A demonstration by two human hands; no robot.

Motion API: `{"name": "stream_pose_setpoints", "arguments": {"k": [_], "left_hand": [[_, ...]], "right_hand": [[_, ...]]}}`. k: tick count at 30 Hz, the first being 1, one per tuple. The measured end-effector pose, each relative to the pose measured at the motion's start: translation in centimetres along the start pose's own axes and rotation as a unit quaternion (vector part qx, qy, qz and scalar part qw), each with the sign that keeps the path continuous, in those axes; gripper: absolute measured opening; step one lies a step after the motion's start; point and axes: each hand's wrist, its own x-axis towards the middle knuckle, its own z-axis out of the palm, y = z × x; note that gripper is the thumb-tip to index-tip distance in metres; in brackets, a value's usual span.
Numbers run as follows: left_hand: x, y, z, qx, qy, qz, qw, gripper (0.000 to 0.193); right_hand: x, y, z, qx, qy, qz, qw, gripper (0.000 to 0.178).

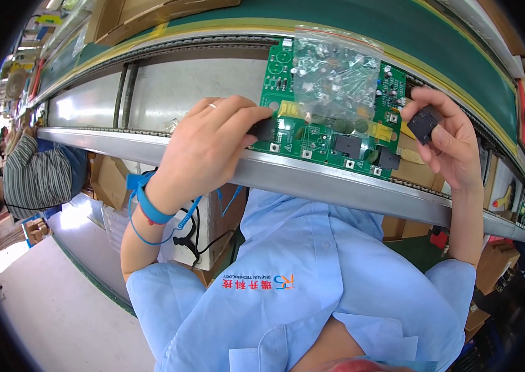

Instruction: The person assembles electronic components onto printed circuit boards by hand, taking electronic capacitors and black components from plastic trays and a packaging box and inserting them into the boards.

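A green circuit board (281, 152) lies across the rails in front of me. At its near left corner my left hand (210, 139), wearing a blue wrist strap (151, 198), pinches a black block-shaped relay (265, 129) against the board; the fingers partly cover it. My right hand (455, 139) is raised beside the board's right end, fingers closed around another black relay (424, 124). Two similar black blocks, one at mid-board (347, 146) and one farther right (389, 159), sit along the near edge. A clear plastic bag (337, 74) of small parts rests on the board, hiding its middle.
A metal rail (312, 177) runs between my body and the board, with chain tracks along the line. Beyond lies a green work surface (262, 25) with a cardboard box (157, 15) at the far left. A person in a striped shirt (45, 177) is at left.
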Motion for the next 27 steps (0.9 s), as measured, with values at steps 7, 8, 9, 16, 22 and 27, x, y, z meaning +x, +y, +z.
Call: {"name": "stream_pose_setpoints", "arguments": {"k": [7,8,9,16,22,27], "left_hand": [[0.2,-0.9,1.9,0.036,-0.003,0.048,0.998,0.04],[0.2,-1.0,2.0,0.038,0.0,0.062,0.997,0.04],[0.1,-1.0,2.0,0.037,0.001,0.061,0.997,0.04],[0.1,-1.1,2.0,0.032,-0.032,0.035,0.998,0.042],[0.8,-1.9,-0.4,-0.058,0.044,0.001,0.997,0.045],[1.3,-3.3,-0.5,-0.081,0.153,-0.018,0.985,0.042]], "right_hand": [[0.7,1.3,1.2,0.007,0.059,0.008,0.998,0.031],[0.6,1.3,1.1,-0.002,0.068,0.021,0.997,0.028],[0.7,1.3,1.2,-0.004,0.067,0.022,0.997,0.028],[2.2,1.5,4.4,-0.108,0.006,0.016,0.994,0.026],[3.5,2.8,8.0,-0.523,-0.045,-0.114,0.843,0.039],[4.2,4.8,9.2,-0.673,-0.022,-0.189,0.715,0.045]]}}
